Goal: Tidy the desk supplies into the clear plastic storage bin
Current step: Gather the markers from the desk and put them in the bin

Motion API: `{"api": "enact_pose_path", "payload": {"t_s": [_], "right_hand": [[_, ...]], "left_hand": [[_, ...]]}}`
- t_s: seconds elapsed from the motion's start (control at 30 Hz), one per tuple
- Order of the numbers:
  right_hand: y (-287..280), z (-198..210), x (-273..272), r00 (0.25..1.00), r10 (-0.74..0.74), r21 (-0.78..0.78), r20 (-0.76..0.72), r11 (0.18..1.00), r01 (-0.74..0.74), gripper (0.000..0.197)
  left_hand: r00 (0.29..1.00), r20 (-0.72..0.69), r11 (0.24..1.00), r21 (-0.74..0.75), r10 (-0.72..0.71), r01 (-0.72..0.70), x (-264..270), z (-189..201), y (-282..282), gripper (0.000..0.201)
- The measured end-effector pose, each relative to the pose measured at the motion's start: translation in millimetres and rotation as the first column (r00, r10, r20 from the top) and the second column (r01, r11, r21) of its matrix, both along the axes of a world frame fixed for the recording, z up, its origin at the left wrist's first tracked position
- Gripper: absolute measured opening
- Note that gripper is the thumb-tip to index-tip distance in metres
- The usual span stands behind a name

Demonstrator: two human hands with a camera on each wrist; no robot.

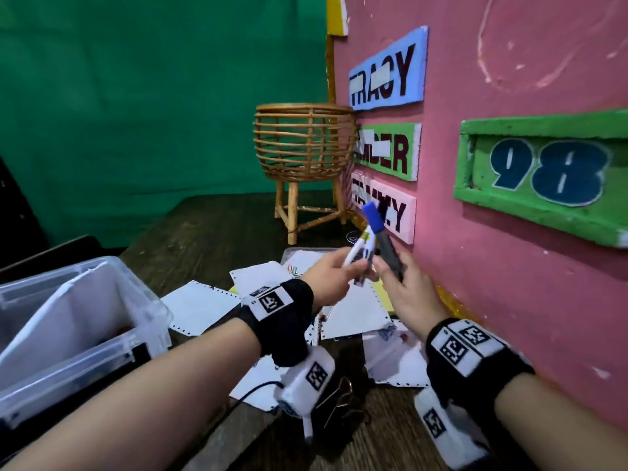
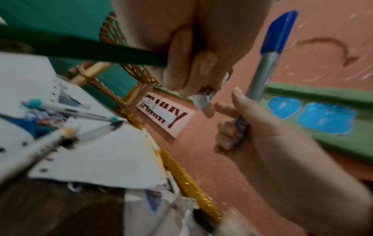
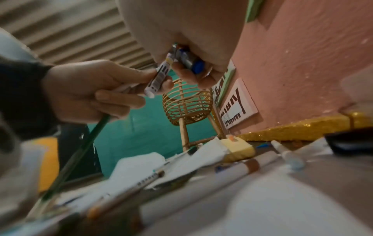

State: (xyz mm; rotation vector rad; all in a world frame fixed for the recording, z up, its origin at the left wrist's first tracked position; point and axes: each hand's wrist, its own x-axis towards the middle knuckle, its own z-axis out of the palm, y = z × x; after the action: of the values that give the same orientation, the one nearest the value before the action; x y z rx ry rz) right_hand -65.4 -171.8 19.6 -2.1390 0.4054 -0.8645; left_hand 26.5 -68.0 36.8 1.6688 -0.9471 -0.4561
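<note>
My left hand (image 1: pixel 353 270) grips a white marker (image 1: pixel 360 248) above the scattered papers. The same hand also holds a green pencil (image 2: pixel 80 51), which trails back under the palm. My right hand (image 1: pixel 390 271) is close beside it and grips a grey marker with a blue cap (image 1: pixel 377 226), cap pointing up. In the right wrist view the white marker (image 3: pixel 159 79) meets the right hand's fingers next to the blue-capped marker (image 3: pixel 193 63). The clear plastic bin (image 1: pixel 68 317) stands open at the near left, apart from both hands.
Loose punched papers (image 1: pixel 200 304) cover the dark wooden desk, with several pens (image 2: pixel 70 110) and a yellow note pad (image 3: pixel 238 150) among them. Binder clips (image 1: pixel 343 396) lie near my wrists. A rattan basket on legs (image 1: pixel 304 141) stands behind. A pink board (image 1: pixel 509 232) walls off the right.
</note>
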Motion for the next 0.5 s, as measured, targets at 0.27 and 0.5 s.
{"api": "enact_pose_path", "payload": {"t_s": [0.27,0.5], "right_hand": [[15.0,27.1,-20.6,0.992,0.123,0.305,0.018,0.944,-0.123,0.022],[38.1,14.5,-36.5,0.962,0.268,0.467,0.051,0.845,-0.261,0.021]], "left_hand": [[0.999,0.047,0.998,0.063,0.020,-0.023,-43.3,-1.5,25.1,0.028],[0.981,-0.168,0.992,-0.071,0.095,-0.108,-74.0,10.9,53.1,0.034]]}}
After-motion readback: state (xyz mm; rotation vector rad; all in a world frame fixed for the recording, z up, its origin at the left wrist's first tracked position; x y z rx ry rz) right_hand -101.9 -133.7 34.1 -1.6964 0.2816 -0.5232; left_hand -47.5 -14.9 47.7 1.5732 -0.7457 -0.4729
